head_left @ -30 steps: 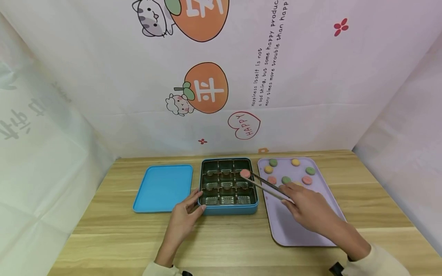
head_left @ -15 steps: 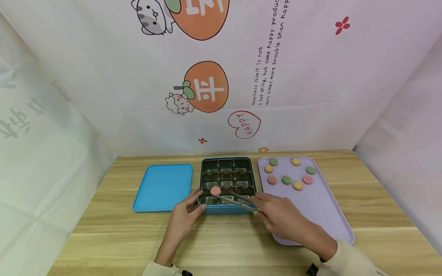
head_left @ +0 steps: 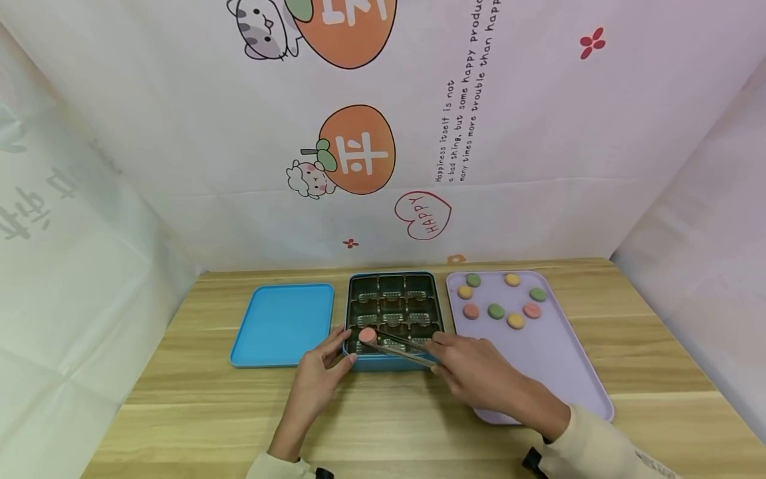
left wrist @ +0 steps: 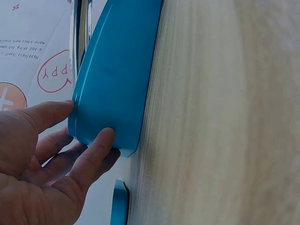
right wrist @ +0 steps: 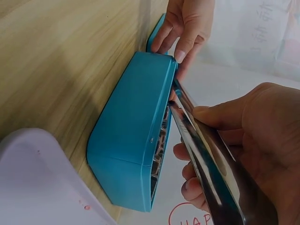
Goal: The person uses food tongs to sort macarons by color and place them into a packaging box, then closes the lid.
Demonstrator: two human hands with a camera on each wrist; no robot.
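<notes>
My left hand (head_left: 320,376) holds the near left corner of a blue box (head_left: 389,364), with thumb and fingers bent round it. The box carries a dark plastic insert (head_left: 392,293) split into several compartments. In my right hand (head_left: 481,372) I grip metal tongs (right wrist: 206,161), which reach leftward over the box. A pink macaron (head_left: 368,335) is between the tong tips at the front left compartment; whether it touches the bottom cannot be told. In the right wrist view the macaron is mostly hidden by the tongs.
Right of the box lies a purple tray (head_left: 556,359) bearing several pink, green and yellow macarons, such as a green one (head_left: 495,311). A blue lid (head_left: 284,326) lies flat to the left. A printed cloth (head_left: 514,219) hangs behind the wooden table (head_left: 383,419).
My right hand has carried the pink macaron in the tongs leftward and nearer, from the box's right side to its front left compartment. My left hand has stayed at the corner.
</notes>
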